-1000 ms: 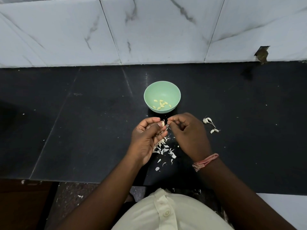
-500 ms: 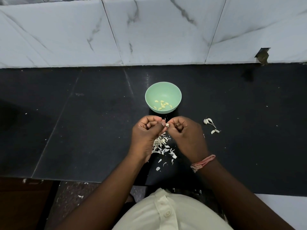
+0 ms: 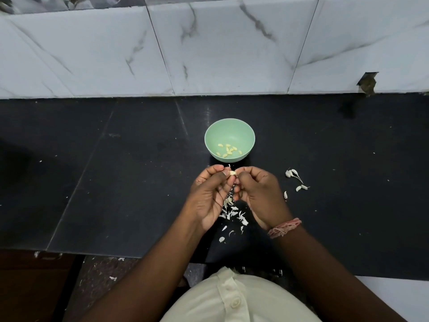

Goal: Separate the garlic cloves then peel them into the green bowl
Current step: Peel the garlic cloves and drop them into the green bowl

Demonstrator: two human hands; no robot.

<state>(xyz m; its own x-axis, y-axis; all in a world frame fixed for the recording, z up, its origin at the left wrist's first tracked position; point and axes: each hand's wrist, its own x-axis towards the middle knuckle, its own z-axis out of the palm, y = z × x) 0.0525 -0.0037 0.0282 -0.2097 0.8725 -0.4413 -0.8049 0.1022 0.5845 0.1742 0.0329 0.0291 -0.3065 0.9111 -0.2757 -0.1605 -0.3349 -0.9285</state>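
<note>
Both hands hold one small pale garlic clove (image 3: 232, 173) between them, just in front of the round green plastic bowl (image 3: 229, 140). Left hand (image 3: 210, 196) pinches it with thumb and fingers; right hand (image 3: 257, 191) fingertips curl on its other end. Bowl sits mid-counter on the black stone countertop (image 3: 116, 182), peeled yellowish cloves (image 3: 228, 150) inside. White papery skins (image 3: 233, 212) lie under the hands toward the front edge. Unpeeled white cloves (image 3: 296, 181) lie to the right.

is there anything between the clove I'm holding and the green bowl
Nothing visible. Both hands, left hand and right hand, pinch the garlic clove just short of the green bowl; only bare counter lies between them.
</note>
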